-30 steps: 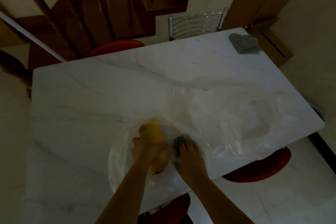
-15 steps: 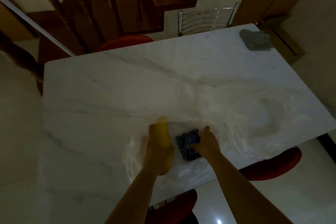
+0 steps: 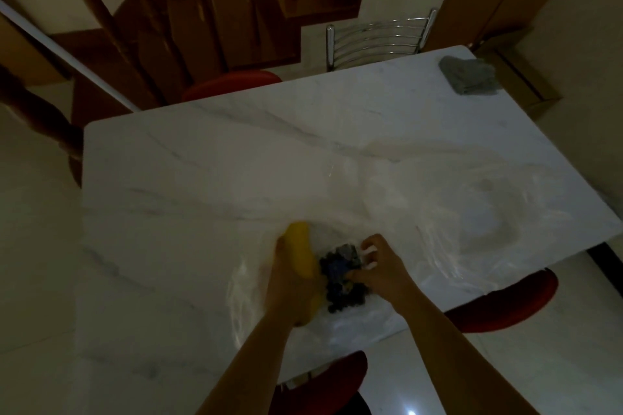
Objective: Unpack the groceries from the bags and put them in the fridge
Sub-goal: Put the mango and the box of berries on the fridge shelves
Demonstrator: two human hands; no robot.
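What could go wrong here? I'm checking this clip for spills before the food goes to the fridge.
The dark berries look loose under the right hand, near the table edge; some could roll off. The left hand holds a yellow fruit over thin plastic bags, which could snag or slide. Dim light hides detail.

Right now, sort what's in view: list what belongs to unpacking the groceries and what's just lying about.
Part of the job:
- yellow fruit, held in the left hand
- dark bunch of berries or grapes, gripped by the right hand
- clear plastic bags spread on the marble table

Just lying about:
- grey cloth at the far corner
- metal chair
- red seats
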